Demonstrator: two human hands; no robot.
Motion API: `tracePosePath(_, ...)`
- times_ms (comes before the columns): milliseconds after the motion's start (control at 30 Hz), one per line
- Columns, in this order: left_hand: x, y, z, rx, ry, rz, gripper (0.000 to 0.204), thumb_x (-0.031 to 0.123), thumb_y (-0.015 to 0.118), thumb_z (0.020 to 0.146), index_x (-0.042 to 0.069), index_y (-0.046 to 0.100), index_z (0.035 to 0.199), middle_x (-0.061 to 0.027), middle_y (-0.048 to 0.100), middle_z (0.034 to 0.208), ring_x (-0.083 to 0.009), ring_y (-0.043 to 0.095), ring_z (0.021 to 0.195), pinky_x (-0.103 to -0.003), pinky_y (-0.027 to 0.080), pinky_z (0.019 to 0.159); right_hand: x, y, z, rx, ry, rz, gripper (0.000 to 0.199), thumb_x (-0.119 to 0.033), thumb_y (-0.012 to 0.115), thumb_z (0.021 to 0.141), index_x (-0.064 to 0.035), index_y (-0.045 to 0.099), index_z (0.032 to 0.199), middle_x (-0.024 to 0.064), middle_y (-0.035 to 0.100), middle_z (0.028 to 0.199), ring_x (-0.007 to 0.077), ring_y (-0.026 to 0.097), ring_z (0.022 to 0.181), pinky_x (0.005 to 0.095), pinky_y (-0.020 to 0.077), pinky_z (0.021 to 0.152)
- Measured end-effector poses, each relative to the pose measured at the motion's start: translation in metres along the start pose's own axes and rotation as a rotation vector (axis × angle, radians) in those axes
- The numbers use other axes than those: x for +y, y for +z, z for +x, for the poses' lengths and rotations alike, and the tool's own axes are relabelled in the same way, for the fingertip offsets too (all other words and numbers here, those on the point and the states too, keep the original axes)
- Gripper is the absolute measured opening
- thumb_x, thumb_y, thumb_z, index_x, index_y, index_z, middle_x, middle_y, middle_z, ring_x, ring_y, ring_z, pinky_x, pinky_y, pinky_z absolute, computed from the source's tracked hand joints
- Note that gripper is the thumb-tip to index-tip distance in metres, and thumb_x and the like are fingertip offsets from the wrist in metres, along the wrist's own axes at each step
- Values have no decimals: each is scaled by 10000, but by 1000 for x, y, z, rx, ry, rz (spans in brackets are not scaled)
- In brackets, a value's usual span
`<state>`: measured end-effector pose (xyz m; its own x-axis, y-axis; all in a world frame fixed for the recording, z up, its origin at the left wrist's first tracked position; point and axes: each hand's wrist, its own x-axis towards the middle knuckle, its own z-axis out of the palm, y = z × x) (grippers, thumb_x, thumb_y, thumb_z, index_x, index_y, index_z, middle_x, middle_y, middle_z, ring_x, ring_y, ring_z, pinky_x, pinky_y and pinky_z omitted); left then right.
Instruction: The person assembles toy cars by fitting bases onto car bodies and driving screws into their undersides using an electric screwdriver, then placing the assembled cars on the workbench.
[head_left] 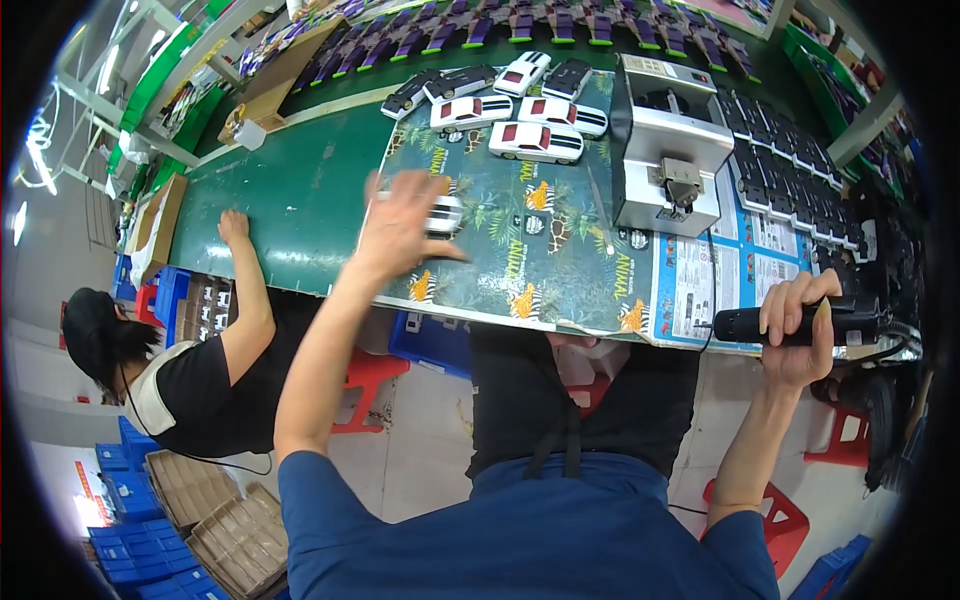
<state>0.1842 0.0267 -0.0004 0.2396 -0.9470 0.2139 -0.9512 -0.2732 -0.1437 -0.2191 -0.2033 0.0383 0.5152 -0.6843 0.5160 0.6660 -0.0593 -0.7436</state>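
Observation:
My left hand [398,222] is over the printed sheet on the bench, its fingers spread and slightly blurred. A white toy car with dark stripes [446,214] lies beside and partly behind its fingers; whether they touch is hard to make out. At the bench's right front edge, my right hand [798,328] is wrapped round a black electric screwdriver [738,325], held level with its narrow end to the left. Farther back are several white toy cars [537,142] and black toy car parts [460,83].
A grey metal machine [664,150] stands right of the cars. Rows of black car parts [790,180] lie beyond it. A co-worker [190,380] sits at the left, one arm on the green bench [270,210]. Purple toys [480,28] line the back.

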Motion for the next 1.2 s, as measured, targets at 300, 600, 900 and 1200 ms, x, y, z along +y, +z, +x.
tracePosePath(300,138,-15,6,577,138,-605,324,50,777,725,-2,641,1015,-158,660,961,-340,638,872,-402,504,791,-15,-9,-6,15,-12,-47,194,-207,594,888,-44,490,909,37,457,617,123,436,445,277,410,441)
tracePosePath(600,413,-5,173,94,23,-1386,494,286,673,874,-93,558,1169,-246,635,1086,-370,648,943,-423,517,779,-95,-44,-44,-60,-76,-59,283,-151,744,771,-4,530,883,66,564,601,154,570,458,284,518,485)
tracePosePath(900,500,-3,236,-95,-29,-960,785,540,860,603,-44,604,1060,-185,671,990,-338,662,933,-411,519,791,-130,-83,-53,-96,-119,-111,365,-146,805,737,15,543,934,84,579,622,173,579,467,304,535,490)
tracePosePath(1200,478,4,189,-195,-100,-2117,392,0,794,681,-6,541,981,-63,654,908,-116,615,812,-259,506,698,-125,-71,-50,-9,-176,-104,307,-226,723,829,-31,515,943,28,571,608,128,559,448,265,513,464)
